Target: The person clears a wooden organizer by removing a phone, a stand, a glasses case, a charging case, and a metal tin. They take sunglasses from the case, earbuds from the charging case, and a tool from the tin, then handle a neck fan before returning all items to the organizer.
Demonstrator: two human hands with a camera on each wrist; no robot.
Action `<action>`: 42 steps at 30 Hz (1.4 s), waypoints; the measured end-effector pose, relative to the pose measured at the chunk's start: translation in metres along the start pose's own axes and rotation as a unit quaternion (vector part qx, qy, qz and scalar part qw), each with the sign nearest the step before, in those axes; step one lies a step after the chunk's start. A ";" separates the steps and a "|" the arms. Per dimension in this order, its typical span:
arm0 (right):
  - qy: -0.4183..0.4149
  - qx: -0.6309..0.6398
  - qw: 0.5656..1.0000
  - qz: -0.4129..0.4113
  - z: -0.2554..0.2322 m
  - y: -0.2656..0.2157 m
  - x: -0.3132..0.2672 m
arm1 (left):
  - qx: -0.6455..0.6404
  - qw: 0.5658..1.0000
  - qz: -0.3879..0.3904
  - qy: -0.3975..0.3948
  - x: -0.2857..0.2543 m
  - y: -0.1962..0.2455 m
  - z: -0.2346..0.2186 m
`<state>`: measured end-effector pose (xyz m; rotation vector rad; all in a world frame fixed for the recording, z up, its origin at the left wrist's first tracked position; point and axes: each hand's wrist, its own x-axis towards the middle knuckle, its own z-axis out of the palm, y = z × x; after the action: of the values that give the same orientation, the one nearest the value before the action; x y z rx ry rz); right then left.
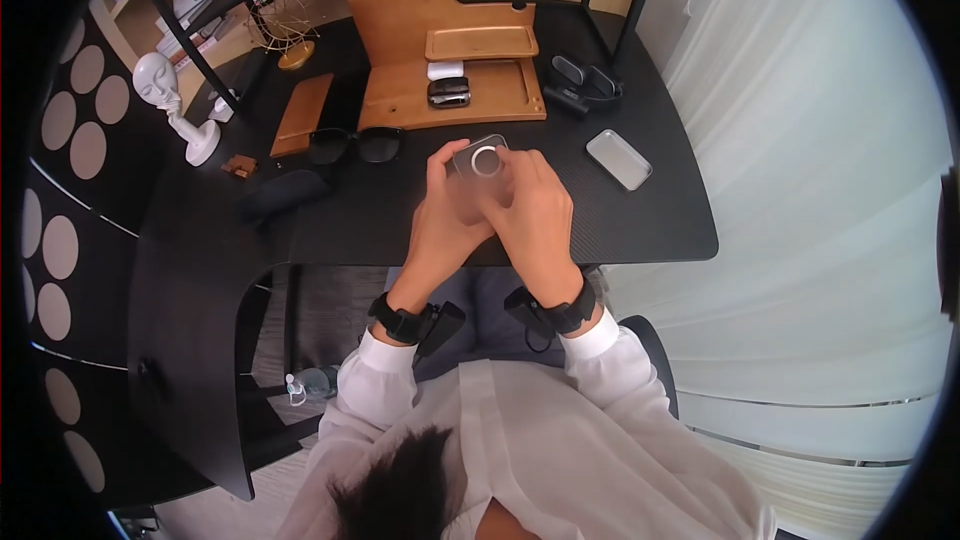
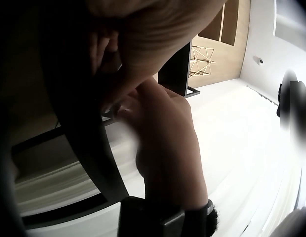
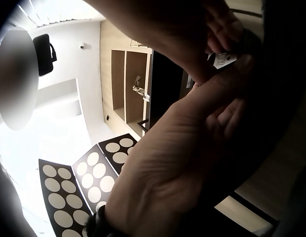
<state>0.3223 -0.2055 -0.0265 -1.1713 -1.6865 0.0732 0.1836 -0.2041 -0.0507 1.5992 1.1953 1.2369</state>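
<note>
Both hands are raised together over the front of the black desk (image 1: 640,220). Between them is a clear, flat phone case (image 1: 483,162) with a white ring on its back. My left hand (image 1: 447,180) grips its left side, thumb curled over the edge. My right hand (image 1: 525,190) grips its right side, fingers wrapped behind it. In the right wrist view only a small pale corner of the case (image 3: 223,59) shows between the fingers. The left wrist view is filled by blurred palms and the case is hidden there.
A wooden docking stand (image 1: 450,40) at the back holds a white earbud box (image 1: 445,70) and a dark object (image 1: 449,92). Sunglasses (image 1: 355,145), a black pouch (image 1: 285,192) and a wooden tray (image 1: 303,113) lie left. A silver tin (image 1: 618,159) lies right. A white bust (image 1: 165,90) stands far left.
</note>
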 end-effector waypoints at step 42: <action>-0.156 0.388 0.857 0.301 -0.005 0.025 0.003 | -0.083 0.991 -0.067 -0.086 -0.002 0.010 -0.016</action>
<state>0.3428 -0.1920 -0.0357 -1.0203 -1.2599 1.2756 0.1698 -0.2080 -0.0381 1.4472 1.0456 1.0604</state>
